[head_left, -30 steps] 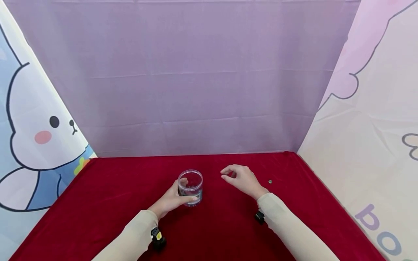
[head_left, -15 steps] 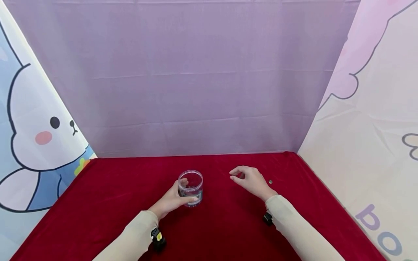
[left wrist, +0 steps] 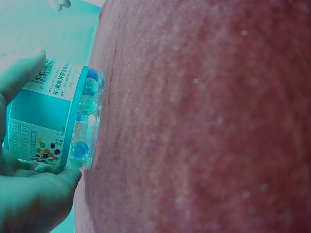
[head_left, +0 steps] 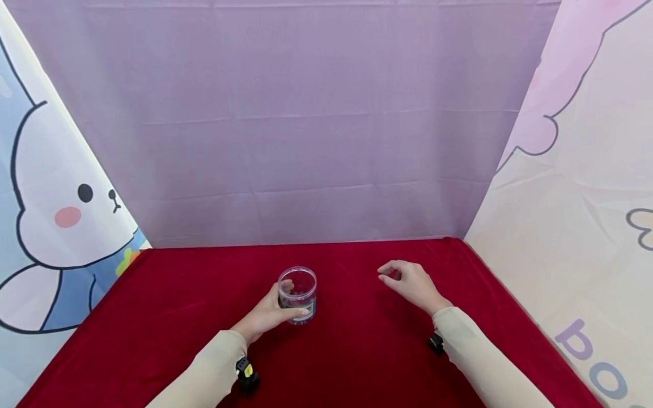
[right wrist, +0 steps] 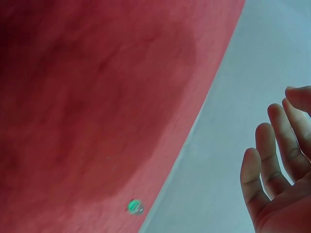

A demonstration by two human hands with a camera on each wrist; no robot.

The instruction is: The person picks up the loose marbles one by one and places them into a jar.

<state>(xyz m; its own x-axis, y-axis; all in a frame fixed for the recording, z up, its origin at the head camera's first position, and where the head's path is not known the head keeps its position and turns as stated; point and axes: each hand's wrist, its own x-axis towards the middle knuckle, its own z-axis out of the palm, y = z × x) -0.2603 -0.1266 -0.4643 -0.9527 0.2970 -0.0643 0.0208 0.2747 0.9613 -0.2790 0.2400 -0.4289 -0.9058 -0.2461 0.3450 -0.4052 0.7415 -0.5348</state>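
My left hand [head_left: 266, 314] grips a clear plastic jar [head_left: 304, 293] round its side, thumb across the label. The jar stands upright and open-topped at the red cloth. In the left wrist view its printed label [left wrist: 46, 114] shows a barcode, and blue, green and clear round pieces [left wrist: 87, 104] lie along its bottom. My right hand [head_left: 412, 286] hovers over the cloth to the right, fingers loosely bent and holding nothing. A small round green and clear piece [right wrist: 135, 207] lies on the cloth in the right wrist view; in the head view that hand hides it.
Red cloth [head_left: 347, 362] covers the table. A purple curtain [head_left: 306, 124] rises along the back edge. Printed panels close off both sides, a cartoon one [head_left: 46, 226] on the left and a pale one [head_left: 561, 226] on the right.
My right hand has moved rightward, away from the jar, and now covers the small piece in the head view. The left hand and jar have stayed put.
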